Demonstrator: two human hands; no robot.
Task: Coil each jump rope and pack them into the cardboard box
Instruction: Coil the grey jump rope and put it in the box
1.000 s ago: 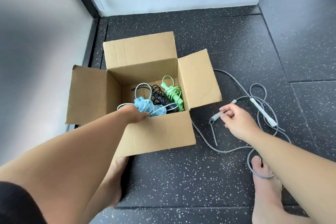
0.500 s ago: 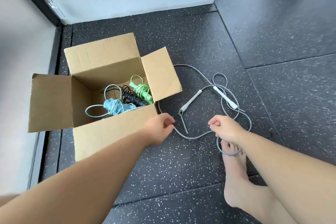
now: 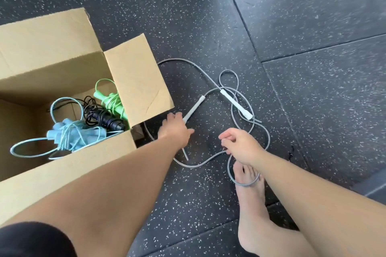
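A grey jump rope (image 3: 211,160) lies in loose loops on the dark floor, to the right of the open cardboard box (image 3: 62,173). Its two pale handles, one (image 3: 194,108) on the left and one (image 3: 236,104) on the right, rest on the floor. My left hand (image 3: 175,129) reaches over the lower end of the left handle, fingers spread, with the handle tip between index finger and thumb. With curled fingers, my right hand (image 3: 240,146) pinches the grey cord. Inside the box lie coiled ropes: light blue (image 3: 71,133), black (image 3: 102,117) and green (image 3: 112,102).
A bare foot (image 3: 250,194) stands below my right hand, and a loop of the grey cord runs around its toes. The box's right flap (image 3: 137,81) hangs open over the floor near the rope. A pale wall base runs along the top left.
My left hand left the box, crossed its front corner and now reaches the left grey handle. My right hand moved from that handle to the cord and stays there.
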